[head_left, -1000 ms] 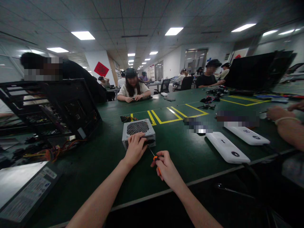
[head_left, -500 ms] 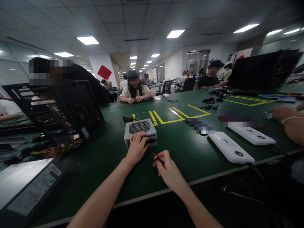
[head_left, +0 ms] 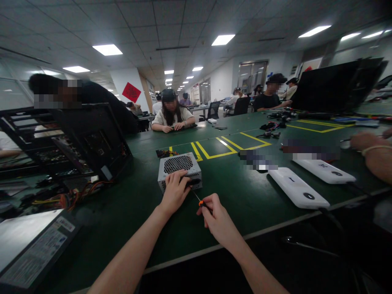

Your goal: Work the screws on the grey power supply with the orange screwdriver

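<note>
A grey computer power supply unit [head_left: 179, 164] with a honeycomb grille on top sits on the green table. My left hand [head_left: 175, 190] grips its near side, fingers bent over the front edge and partly covering a black part there. In my right hand [head_left: 216, 216] is a screwdriver [head_left: 201, 203] with an orange and black handle, pinched between thumb and fingers. Its thin shaft points up and left to the unit's front face, beside my left fingertips. Whether the tip sits in a screw cannot be made out.
A black computer case [head_left: 92, 139] with loose cables stands at left, behind another power supply [head_left: 36, 245]. White power banks [head_left: 297, 188] lie at right, near a co-worker's hand [head_left: 372, 149]. Yellow tape [head_left: 223, 154] marks the green table [head_left: 134, 232]. Another person [head_left: 173, 116] sits opposite.
The camera view has shifted slightly, so the surroundings sit a little further left and up. Both hands keep their grip, and the screwdriver stays at the unit's front face.
</note>
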A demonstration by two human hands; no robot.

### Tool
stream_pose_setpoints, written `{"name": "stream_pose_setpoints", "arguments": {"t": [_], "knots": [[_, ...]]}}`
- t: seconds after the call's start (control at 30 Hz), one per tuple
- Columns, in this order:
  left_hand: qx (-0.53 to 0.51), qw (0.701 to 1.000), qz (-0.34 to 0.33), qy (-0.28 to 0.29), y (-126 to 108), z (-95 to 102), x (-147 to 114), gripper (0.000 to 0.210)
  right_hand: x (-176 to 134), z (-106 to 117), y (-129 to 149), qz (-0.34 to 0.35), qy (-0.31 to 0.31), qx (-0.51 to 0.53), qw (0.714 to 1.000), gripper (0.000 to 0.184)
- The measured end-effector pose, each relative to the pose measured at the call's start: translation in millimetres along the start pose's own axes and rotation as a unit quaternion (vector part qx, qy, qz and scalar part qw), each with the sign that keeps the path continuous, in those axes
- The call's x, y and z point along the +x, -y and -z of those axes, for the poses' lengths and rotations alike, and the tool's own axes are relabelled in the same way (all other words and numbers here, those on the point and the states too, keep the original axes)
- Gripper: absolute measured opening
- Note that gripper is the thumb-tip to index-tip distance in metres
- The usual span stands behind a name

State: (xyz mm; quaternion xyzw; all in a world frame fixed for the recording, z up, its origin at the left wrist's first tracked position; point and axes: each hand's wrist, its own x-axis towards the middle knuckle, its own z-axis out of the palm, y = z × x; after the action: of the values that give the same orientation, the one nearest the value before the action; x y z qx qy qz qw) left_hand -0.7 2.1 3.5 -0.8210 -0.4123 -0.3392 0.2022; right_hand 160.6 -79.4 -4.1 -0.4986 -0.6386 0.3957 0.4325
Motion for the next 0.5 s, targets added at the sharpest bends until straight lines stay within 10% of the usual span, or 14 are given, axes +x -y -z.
{"name": "stream_pose_setpoints", "arguments": {"t": [0.5], "knots": [[0.001, 1.0, 0.0, 0.0, 0.5, 2.8, -2.8, 0.018, -4.4, -0.6, 2.8, 0.022, -0.027, -0.024, 0.999, 0.006]]}}
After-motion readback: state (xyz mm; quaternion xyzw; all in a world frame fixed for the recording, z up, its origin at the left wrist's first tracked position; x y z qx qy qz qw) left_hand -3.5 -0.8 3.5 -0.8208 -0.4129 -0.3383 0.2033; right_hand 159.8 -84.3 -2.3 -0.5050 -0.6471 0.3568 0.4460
